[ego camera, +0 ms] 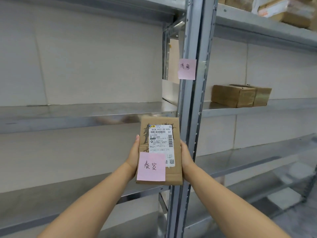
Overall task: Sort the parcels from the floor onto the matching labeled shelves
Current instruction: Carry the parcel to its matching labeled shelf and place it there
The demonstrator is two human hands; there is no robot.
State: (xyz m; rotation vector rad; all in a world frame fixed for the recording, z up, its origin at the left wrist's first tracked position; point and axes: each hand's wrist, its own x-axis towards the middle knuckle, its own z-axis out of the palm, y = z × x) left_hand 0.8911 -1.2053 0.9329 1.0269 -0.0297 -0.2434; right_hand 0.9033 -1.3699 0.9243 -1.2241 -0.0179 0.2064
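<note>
Left hand [133, 156] and right hand [186, 156] press flat against the opposite long sides of a cardboard parcel [172, 174], clamping it between the palms, face up. A white shipping label [162, 143] covers its upper face; a pink note [151, 166] reading 泰安 sits at the corner nearest the left hand. Just above the right hand, a second pink note [187, 69] marked 济南 hangs on the shelf upright [193, 93]. Beyond and right of the right hand, two brown boxes [240, 95] rest on a shelf [283, 104].

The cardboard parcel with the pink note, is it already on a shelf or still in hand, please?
In hand: the parcel is gripped between the left hand and right hand, in front of the shelf upright.
</note>
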